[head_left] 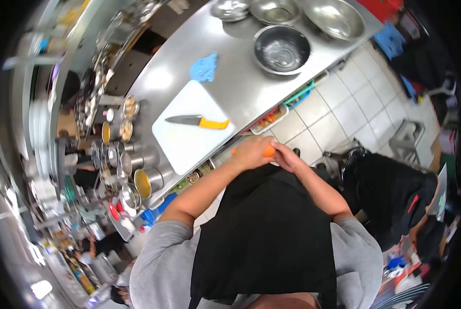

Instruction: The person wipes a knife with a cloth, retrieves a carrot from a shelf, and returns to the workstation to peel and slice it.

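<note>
In front of my black apron, both hands are together at the edge of the steel table. My left hand [253, 153] is wrapped round an orange carrot [268, 151], with one end showing past the fingers. The fingers of my right hand [286, 156] are closed at the carrot's other end. Beyond the hands, a knife [204, 121] with a yellow handle lies on a white cutting board [181, 147], its blade pointing left. Just past the board is a crumpled blue cloth [203, 67].
Several steel bowls, one a dark-looking bowl [282, 50], stand at the table's far right. Metal pots [149, 182] line its left side. Below the edge is a bin of carrots [265, 122]. A person in black [390, 195] is close on my right.
</note>
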Demonstrator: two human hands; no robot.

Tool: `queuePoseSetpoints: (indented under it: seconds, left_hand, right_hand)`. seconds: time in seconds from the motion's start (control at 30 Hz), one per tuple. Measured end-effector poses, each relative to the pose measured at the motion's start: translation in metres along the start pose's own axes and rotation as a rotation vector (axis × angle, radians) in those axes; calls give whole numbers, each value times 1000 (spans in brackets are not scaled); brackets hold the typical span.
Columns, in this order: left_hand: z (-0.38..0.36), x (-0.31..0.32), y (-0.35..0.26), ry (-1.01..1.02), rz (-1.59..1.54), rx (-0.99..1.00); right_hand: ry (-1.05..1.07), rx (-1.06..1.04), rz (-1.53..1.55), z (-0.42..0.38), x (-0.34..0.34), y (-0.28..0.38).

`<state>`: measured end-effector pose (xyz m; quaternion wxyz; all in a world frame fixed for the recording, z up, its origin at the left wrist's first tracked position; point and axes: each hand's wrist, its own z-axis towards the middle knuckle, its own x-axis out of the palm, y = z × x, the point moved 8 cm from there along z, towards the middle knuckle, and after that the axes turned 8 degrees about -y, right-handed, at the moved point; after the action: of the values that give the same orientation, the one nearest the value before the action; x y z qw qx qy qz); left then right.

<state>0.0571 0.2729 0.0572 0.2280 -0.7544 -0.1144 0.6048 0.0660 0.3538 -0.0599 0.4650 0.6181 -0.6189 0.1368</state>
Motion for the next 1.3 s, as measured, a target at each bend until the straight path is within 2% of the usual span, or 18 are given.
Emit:
queuePoseSetpoints:
  seconds: [0.1, 0.17, 0.2, 0.27, 0.3, 0.37, 0.43, 0.5, 0.6, 0.67, 0.73, 0.77, 0.9, 0.97, 1.0, 1.07, 1.23, 1.3]
  left_hand:
    - [-56, -30, 100, -164, -104, -318]
    - [-105, -60, 149, -248, -112, -497]
    - [-131, -72, 171, -292, -114, -608]
    - [-177, -80, 222, -422, -118, -675]
    - [-195, -82, 245, -527, -119, -740]
    - [-208, -88, 269, -583, -107, -702]
    - [-209, -95, 287, -693, -24, -540]
    - [-212, -86, 299, -679, 8, -539]
    - [-225, -63, 312, -674, 20, -537]
    - [-233, -54, 319, -692, -9, -544]
    - [-235, -58, 317, -739, -55, -472]
    - [-234, -58, 319, -746, -60, -474]
    - [-220, -56, 320, -746, -69, -546]
    - [-211, -56, 316, -730, -68, -576]
    - [-205, -58, 313, -726, -101, -577]
    - [-196, -61, 308, -713, -129, -582]
    - [-186, -95, 282, -883, -36, -379]
    - [-179, -85, 286, -843, -29, -375]
  right_hand:
    - [108, 120, -215, 37, 43, -14]
    - [-84, -419, -984, 68, 65, 14]
    - [-157, -555, -1202, 57, 106, 35]
    - [-59, -778, -1438, 90, 146, 29]
    - [-48, -782, -1463, 107, 163, 29]
    - [12, -1267, -1838, 115, 215, 16]
    - [-3, -1161, -1953, 147, 221, 3]
    - [-22, -936, -2062, 168, 212, -9]
    - [-84, -821, -2080, 172, 200, -8]
    - [-60, -754, -1982, 156, 195, -12]
    - [-129, -671, -1717, 134, 197, -8]
    - [-221, -392, -1638, 122, 191, -9]
    - [-339, -345, -1628, 85, 184, -6]
    - [-348, -463, -1884, 88, 157, -7]
    - [-345, -457, -1876, 88, 156, -5]
    - [-271, -453, -1968, 91, 156, 0]
    - [-173, -550, -1920, 112, 213, 10]
    - [-24, -609, -2017, 121, 229, 3]
